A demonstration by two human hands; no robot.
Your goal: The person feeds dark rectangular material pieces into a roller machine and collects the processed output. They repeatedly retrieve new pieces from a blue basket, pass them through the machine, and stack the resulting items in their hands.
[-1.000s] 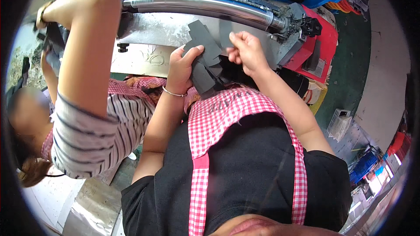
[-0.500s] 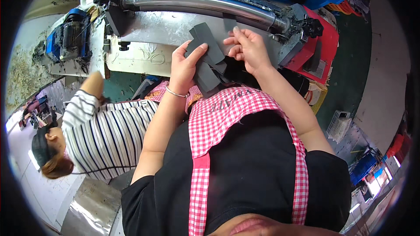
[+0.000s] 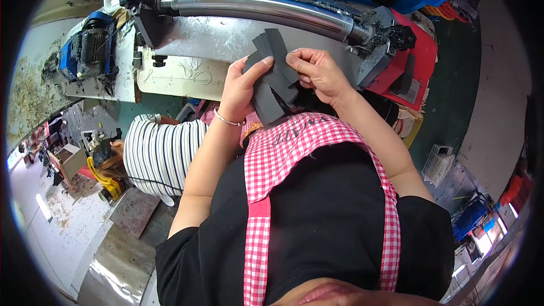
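Both my hands hold a stack of dark grey flat cut pieces (image 3: 273,79) in front of my chest, above a pink checked apron. My left hand (image 3: 241,88) grips the stack from the left, thumb across its top. My right hand (image 3: 317,71) pinches the top piece at its right edge with fingertips. The pieces fan out slightly at the top.
A long shiny metal cylinder (image 3: 266,5) of a machine runs across a grey work surface (image 3: 215,39) just beyond the hands. A red machine part (image 3: 413,62) sits at right. A person in a striped shirt (image 3: 161,156) crouches at lower left. A blue motor (image 3: 90,51) stands at far left.
The person in the striped shirt has dropped from reaching up over the bench to crouching low at left. My hands stay on the grey pieces, with the top piece shifted upward.
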